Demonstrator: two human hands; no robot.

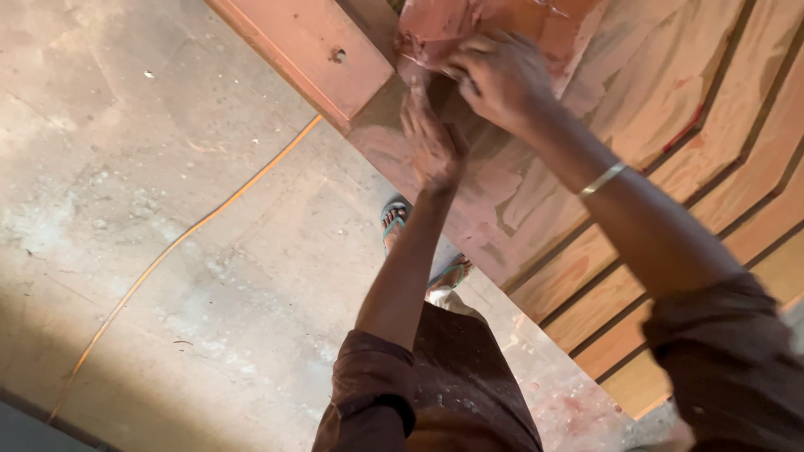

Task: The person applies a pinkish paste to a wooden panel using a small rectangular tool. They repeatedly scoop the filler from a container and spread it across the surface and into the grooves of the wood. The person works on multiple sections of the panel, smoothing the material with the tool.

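Both hands worked at the panel's [586, 209] edge. Right hand [501, 77] was clenched on a reddish rag [444, 29], pressing it to the wood; left hand [434, 146] lay flat and released against the stained edge below. Rag looked soft, light and damp, best bunched in the fist. Grooved panel seemed stiff and heavy. Beneath were a sandalled foot [394, 219], concrete floor [167, 167] and an orange cord [193, 230].
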